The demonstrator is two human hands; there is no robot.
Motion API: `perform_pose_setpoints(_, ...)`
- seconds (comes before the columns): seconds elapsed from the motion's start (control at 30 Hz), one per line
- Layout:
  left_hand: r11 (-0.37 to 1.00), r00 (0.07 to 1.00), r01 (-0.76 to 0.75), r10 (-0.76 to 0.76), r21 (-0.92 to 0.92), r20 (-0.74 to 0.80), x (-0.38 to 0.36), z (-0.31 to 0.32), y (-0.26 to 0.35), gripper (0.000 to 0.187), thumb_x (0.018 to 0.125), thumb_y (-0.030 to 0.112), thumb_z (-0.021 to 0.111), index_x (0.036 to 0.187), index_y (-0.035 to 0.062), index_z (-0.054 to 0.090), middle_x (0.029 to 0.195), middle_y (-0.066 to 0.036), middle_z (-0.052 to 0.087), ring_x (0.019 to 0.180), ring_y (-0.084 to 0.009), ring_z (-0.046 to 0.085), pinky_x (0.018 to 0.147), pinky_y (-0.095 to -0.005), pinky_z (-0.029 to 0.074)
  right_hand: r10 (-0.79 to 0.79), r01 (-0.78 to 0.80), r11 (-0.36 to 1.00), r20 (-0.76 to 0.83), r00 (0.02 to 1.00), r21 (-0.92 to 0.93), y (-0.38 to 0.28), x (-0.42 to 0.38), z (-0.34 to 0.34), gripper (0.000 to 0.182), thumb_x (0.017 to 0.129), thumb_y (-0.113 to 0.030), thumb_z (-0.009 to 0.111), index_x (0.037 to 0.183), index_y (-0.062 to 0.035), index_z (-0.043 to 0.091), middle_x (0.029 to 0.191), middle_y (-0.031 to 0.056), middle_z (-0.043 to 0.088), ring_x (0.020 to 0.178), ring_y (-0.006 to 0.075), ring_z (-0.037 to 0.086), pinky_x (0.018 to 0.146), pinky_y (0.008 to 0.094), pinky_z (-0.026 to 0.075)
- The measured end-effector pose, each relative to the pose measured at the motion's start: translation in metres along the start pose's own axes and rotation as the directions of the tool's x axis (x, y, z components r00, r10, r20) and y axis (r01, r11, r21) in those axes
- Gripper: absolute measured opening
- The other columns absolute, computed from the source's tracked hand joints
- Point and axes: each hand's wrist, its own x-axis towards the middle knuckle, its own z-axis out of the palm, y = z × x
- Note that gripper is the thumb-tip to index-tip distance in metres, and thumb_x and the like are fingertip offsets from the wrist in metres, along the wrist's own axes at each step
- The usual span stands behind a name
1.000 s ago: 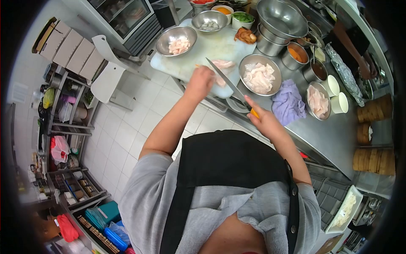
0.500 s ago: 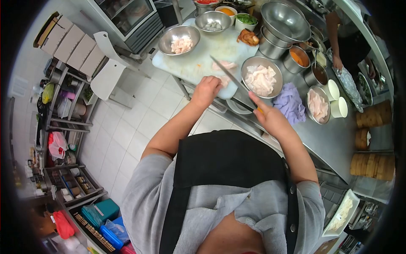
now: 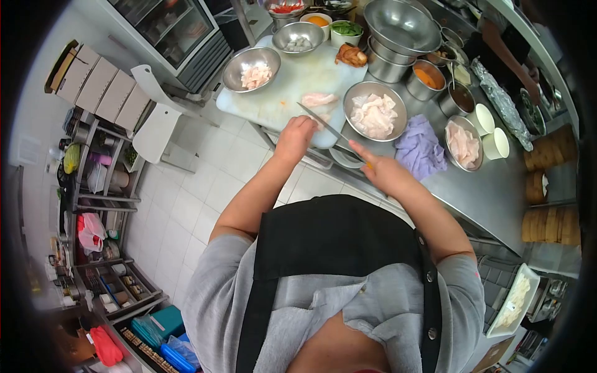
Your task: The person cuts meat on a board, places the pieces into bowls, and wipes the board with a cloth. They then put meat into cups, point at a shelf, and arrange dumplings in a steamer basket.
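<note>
My right hand (image 3: 380, 171) is wrapped round the handle of a knife (image 3: 328, 127), whose blade points up and left over the board's near edge. My left hand (image 3: 296, 138), fingers curled together, presses on a pale piece of meat (image 3: 319, 122) beside the blade. Another pale piece (image 3: 318, 99) lies just beyond on the white cutting board (image 3: 273, 110). Right of the board stands a steel bowl of pale meat (image 3: 375, 116). Small cut pieces fill part of a steel bowl (image 3: 251, 69) at the board's left.
A purple cloth (image 3: 420, 147) and another meat bowl (image 3: 464, 144) are on the steel counter at the right. Behind are stacked steel bowls (image 3: 402, 28), sauce pots and a browned food piece (image 3: 351, 55). A co-worker's arm (image 3: 505, 53) reaches in at the upper right.
The knife has come down lower, its blade now close to my left fingers over the meat. The whole view has shifted slightly.
</note>
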Motion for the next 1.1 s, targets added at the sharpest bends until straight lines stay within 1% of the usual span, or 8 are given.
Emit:
perform_pose_setpoints(0.1, 0.999, 1.000, 0.026, -0.027, -0.027, -0.006, -0.002, -0.004, -0.003, 0.017, 0.081, 0.006, 0.070, 0.096, 0.0047, 0.065, 0.098, -0.012, 0.064, 0.091, -0.0329, 0.062, 0.078, -0.0405, 0.052, -0.117, 0.130, 0.990, -0.176, 0.977, 0.063, -0.008, -0.010, 0.004, 0.070, 0.095, -0.019, 0.056, 0.153, -0.0394, 0.022, 0.090, 0.0254, 0.065, 0.082, 0.0424, 0.064, 0.075, 0.0503, 0.050)
perform_pose_setpoints(0.27, 0.995, 0.994, 0.102, -0.102, -0.010, -0.040, -0.004, -0.020, 0.004, 0.012, 0.084, 0.004, 0.067, 0.095, 0.0035, 0.063, 0.097, -0.014, 0.062, 0.090, -0.0350, 0.061, 0.077, -0.0418, 0.052, -0.317, 0.491, 0.862, -0.621, 0.717, 0.127, -0.036, -0.034, -0.010, 0.065, 0.096, -0.019, 0.055, 0.152, -0.0371, 0.027, 0.094, 0.0246, 0.065, 0.084, 0.0413, 0.064, 0.076, 0.0498, 0.050)
perform_pose_setpoints(0.37, 0.989, 0.988, 0.150, -0.150, -0.018, -0.039, -0.006, -0.023, 0.008, 0.012, 0.083, 0.004, 0.065, 0.095, 0.0053, 0.063, 0.096, -0.014, 0.061, 0.094, -0.0347, 0.060, 0.081, -0.0422, 0.051, -0.005, 0.005, 1.000, -0.002, 1.000, 0.013, 0.002, -0.003, 0.026, 0.067, 0.096, -0.017, 0.054, 0.153, -0.0370, 0.026, 0.090, 0.0236, 0.066, 0.081, 0.0401, 0.065, 0.075, 0.0494, 0.051)
perform_pose_setpoints(0.5, 0.998, 0.998, 0.056, -0.056, -0.019, 0.016, -0.015, -0.014, 0.009, 0.012, 0.082, 0.002, 0.067, 0.093, 0.0042, 0.063, 0.097, -0.014, 0.062, 0.093, -0.0352, 0.059, 0.080, -0.0418, 0.050, -0.033, 0.034, 0.999, 0.039, 0.999, -0.019, -0.010, -0.002, 0.009, 0.072, 0.095, -0.015, 0.054, 0.154, -0.0393, 0.020, 0.084, 0.0234, 0.066, 0.077, 0.0391, 0.065, 0.074, 0.0500, 0.051)
perform_pose_setpoints(0.7, 0.997, 0.995, 0.068, -0.066, -0.027, 0.069, -0.003, -0.005, -0.003, 0.020, 0.076, 0.006, 0.073, 0.094, 0.0051, 0.064, 0.102, -0.012, 0.061, 0.099, -0.0341, 0.058, 0.085, -0.0413, 0.050, -0.019, 0.025, 0.988, -0.036, 0.999, 0.152, -0.016, 0.006, 0.021, 0.071, 0.095, -0.017, 0.056, 0.154, -0.0368, 0.021, 0.091, 0.0237, 0.067, 0.080, 0.0405, 0.065, 0.076, 0.0477, 0.051)
perform_pose_setpoints(0.8, 0.992, 0.988, -0.122, 0.120, 0.018, 0.097, 0.009, -0.013, -0.007, 0.041, 0.073, 0.014, 0.079, 0.111, 0.0079, 0.062, 0.115, -0.012, 0.059, 0.111, -0.0338, 0.054, 0.093, -0.0424, 0.046, -0.124, 0.239, 0.916, -0.337, 0.933, 0.324, -0.017, -0.010, 0.020, 0.069, 0.095, -0.017, 0.058, 0.153, -0.0336, 0.025, 0.107, 0.0233, 0.067, 0.089, 0.0401, 0.066, 0.081, 0.0438, 0.052)
perform_pose_setpoints(1.0, 0.931, 0.938, -0.325, 0.296, 0.166, 0.180, 0.063, 0.000, -0.026, 0.081, 0.070, 0.040, 0.081, 0.137, 0.0100, 0.047, 0.136, -0.011, 0.051, 0.128, -0.0331, 0.044, 0.108, -0.0472, 0.034, -0.140, 0.388, 0.866, -0.592, 0.794, 0.316, -0.007, -0.025, 0.009, 0.068, 0.094, -0.015, 0.061, 0.152, -0.0312, 0.031, 0.116, 0.0201, 0.065, 0.090, 0.0352, 0.066, 0.083, 0.0356, 0.050)
perform_pose_setpoints(1.1, 0.989, 0.963, -0.131, 0.110, 0.070, 0.246, 0.078, 0.025, -0.038, 0.075, 0.072, 0.045, 0.079, 0.133, 0.0115, 0.051, 0.129, -0.011, 0.054, 0.122, -0.0329, 0.047, 0.104, -0.0469, 0.037, -0.033, 0.310, 0.853, -0.549, 0.835, 0.420, -0.009, -0.032, 0.009, 0.068, 0.094, -0.015, 0.061, 0.153, -0.0313, 0.030, 0.110, 0.0190, 0.067, 0.083, 0.0306, 0.064, 0.081, 0.0329, 0.050)
